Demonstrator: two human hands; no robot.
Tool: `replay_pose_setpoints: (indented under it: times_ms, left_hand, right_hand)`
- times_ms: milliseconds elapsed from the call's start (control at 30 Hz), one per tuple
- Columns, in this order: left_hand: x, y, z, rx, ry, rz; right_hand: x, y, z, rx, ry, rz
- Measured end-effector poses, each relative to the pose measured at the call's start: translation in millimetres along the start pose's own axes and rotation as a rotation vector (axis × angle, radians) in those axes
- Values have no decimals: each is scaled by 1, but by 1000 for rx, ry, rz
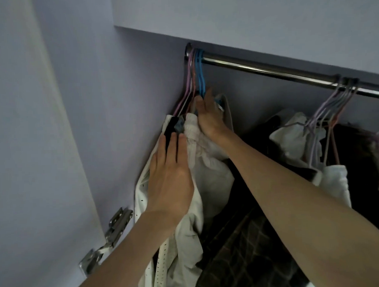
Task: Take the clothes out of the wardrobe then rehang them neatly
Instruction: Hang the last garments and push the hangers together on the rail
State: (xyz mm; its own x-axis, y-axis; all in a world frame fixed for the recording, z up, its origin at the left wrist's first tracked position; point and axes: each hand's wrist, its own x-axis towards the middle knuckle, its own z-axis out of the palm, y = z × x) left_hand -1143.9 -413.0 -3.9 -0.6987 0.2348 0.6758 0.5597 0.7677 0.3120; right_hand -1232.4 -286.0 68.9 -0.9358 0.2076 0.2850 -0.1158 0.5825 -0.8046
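Note:
A metal rail runs across the wardrobe top. At its left end hang blue hangers and purple hangers carrying white garments. My left hand lies flat with straight fingers against the white clothes, pressing them toward the side wall. My right hand reaches up under the blue hangers, its fingers curled round the hanger neck at the garment's collar. A second bunch of purple and pink hangers with white and dark clothes hangs at the right.
The wardrobe's lilac side wall is close on the left, with the open door and its metal hinge. A dark patterned garment hangs below my right forearm. A stretch of bare rail lies between the two bunches.

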Motion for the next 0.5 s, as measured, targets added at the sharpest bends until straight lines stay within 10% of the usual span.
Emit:
replay_pose_setpoints:
  times_ms: [500]
  left_hand:
    - [15, 64, -22, -81, -233, 9]
  right_hand:
    - [-134, 25, -138, -948, 192, -294]
